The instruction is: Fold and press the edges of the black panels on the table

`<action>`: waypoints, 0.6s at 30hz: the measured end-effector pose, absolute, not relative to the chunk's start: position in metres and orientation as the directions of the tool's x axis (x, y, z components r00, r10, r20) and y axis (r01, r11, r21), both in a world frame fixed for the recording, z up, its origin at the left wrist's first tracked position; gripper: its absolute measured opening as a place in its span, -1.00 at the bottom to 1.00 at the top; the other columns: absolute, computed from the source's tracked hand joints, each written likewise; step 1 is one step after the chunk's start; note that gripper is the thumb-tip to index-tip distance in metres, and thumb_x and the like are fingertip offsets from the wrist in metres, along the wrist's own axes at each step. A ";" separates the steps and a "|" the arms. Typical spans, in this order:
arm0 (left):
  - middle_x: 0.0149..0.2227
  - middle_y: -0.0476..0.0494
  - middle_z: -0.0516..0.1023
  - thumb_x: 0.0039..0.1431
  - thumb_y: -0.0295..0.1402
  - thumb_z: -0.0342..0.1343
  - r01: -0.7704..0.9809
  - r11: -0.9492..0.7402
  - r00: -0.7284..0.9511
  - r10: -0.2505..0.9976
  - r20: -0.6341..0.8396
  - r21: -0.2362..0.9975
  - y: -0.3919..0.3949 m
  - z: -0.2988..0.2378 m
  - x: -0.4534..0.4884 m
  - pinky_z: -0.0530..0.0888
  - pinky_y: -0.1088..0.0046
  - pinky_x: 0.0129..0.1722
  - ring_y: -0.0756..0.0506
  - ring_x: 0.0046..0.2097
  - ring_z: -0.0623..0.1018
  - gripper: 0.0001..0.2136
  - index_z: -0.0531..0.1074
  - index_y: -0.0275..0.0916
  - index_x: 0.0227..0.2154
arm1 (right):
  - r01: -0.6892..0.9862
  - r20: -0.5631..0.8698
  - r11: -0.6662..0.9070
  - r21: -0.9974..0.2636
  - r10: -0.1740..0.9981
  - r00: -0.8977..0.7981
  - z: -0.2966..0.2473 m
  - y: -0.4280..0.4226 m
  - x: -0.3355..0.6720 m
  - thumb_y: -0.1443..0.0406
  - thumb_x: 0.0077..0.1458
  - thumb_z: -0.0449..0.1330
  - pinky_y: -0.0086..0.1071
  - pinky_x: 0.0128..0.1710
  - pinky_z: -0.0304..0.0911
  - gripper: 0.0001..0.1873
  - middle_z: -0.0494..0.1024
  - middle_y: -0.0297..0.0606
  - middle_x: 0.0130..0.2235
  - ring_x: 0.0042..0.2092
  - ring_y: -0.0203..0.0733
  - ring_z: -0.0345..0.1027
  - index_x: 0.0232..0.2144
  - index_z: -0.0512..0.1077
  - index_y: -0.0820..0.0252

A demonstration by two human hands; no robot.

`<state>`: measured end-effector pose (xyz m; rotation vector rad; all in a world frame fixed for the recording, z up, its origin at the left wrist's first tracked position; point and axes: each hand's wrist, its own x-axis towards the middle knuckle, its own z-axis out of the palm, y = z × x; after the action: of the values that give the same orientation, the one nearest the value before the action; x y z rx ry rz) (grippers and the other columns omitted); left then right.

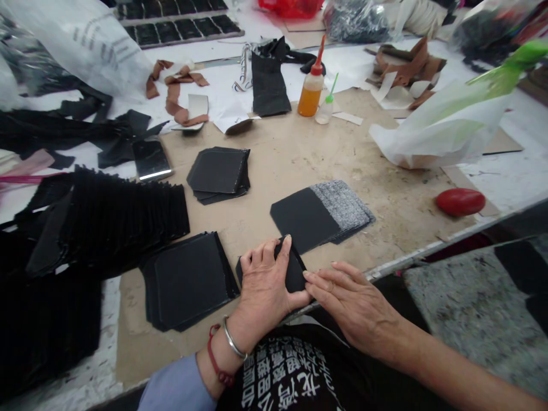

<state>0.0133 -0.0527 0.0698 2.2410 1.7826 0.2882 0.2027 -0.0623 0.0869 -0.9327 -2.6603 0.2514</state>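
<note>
Seen from the head camera, where both forearms come in from the lower edge, the left hand [265, 285] lies palm down at the near edge of the cardboard mat [299, 148], wrist bent and wearing a silver bangle and a red cord. Its fingers are arched and spread over a small black piece [295, 273], pressing it flat rather than closing round it. The right hand [351, 302] reaches in from the right, loose and flat with the fingers stretched out, gripping nothing. Its fingertips [309, 276] touch the right edge of the same piece. That piece sits right at the table's front edge, between the two hands. Around it I count three stacks of black squares: one just left of the left hand [188, 282], one farther back [219, 174], and one topped with grey felt [338, 206] just behind the hands. Two bottles stand at the back, an orange glue bottle [310, 91] and a small clear bottle [324, 109] beside it. One phone [150, 160] lies to the left and one red oval object [460, 201] to the right.
</note>
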 end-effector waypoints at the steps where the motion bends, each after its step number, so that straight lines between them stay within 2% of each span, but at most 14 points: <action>1: 0.06 -0.37 0.27 -0.13 0.01 0.12 0.923 -0.217 0.230 0.973 -0.003 0.318 -0.053 0.070 0.013 0.13 0.08 0.01 -0.29 0.06 0.25 -0.21 0.14 -0.28 0.17 | 0.586 0.227 0.760 -0.281 0.646 -0.729 0.089 -0.066 0.203 0.46 0.18 -0.12 -0.23 0.13 -0.02 -0.64 0.50 -0.23 -0.04 -0.01 -0.22 0.29 -0.04 0.35 0.27; 4: 0.06 -0.37 0.28 -0.13 0.07 0.10 0.929 -0.233 0.235 0.972 0.029 0.289 -0.054 0.068 0.013 0.13 0.08 0.00 -0.30 0.04 0.26 -0.20 0.16 -0.29 0.16 | 0.598 0.229 0.734 -0.321 0.673 -0.703 0.092 -0.076 0.205 0.49 0.16 -0.11 -0.23 0.10 0.01 -0.61 0.52 -0.22 -0.07 -0.05 -0.24 0.30 0.01 0.29 0.30; 8: 0.06 -0.40 0.27 -0.24 0.21 0.10 0.928 -0.252 0.246 0.968 0.056 0.274 -0.055 0.068 0.013 0.13 0.06 -0.01 -0.32 0.03 0.25 -0.07 0.16 -0.32 0.15 | 0.636 0.226 0.683 -0.359 0.725 -0.650 0.086 -0.092 0.208 0.52 0.12 -0.11 -0.21 0.06 0.07 -0.52 0.51 -0.20 -0.07 -0.05 -0.23 0.30 0.09 0.21 0.30; 14: 0.09 -0.43 0.22 -0.33 0.26 0.12 0.915 -0.259 0.274 0.962 -0.008 0.309 -0.053 0.072 0.010 0.13 0.02 0.02 -0.36 0.07 0.23 0.02 0.12 -0.33 0.17 | 0.679 0.260 0.643 -0.355 0.765 -0.589 0.078 -0.116 0.213 0.54 0.09 -0.11 -0.18 0.05 0.09 -0.48 0.50 -0.18 -0.06 0.04 -0.18 0.25 0.12 0.17 0.30; 16: 0.10 -0.41 0.22 -0.21 0.21 0.09 0.904 -0.254 0.283 0.958 -0.036 0.343 -0.051 0.074 0.007 0.14 0.02 0.03 -0.34 0.08 0.22 -0.07 0.11 -0.29 0.18 | 0.674 0.290 0.623 -0.397 0.781 -0.552 0.081 -0.117 0.213 0.54 0.08 -0.10 -0.18 0.00 0.17 -0.50 0.52 -0.18 -0.13 -0.01 -0.17 0.28 0.09 0.21 0.27; 18: 0.09 -0.35 0.23 0.01 0.07 0.03 0.889 -0.238 0.281 0.958 -0.057 0.390 -0.048 0.076 0.003 0.17 0.06 0.03 -0.29 0.09 0.23 -0.28 0.11 -0.24 0.18 | 0.664 0.334 0.598 -0.449 0.802 -0.496 0.085 -0.111 0.209 0.54 0.08 -0.10 -0.20 -0.07 0.25 -0.52 0.52 -0.17 -0.19 -0.08 -0.16 0.32 0.05 0.24 0.24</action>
<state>0.0034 -0.0484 0.0763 2.2106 1.6751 0.2751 0.2088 -0.1114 0.0851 -1.1602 -2.3142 0.3564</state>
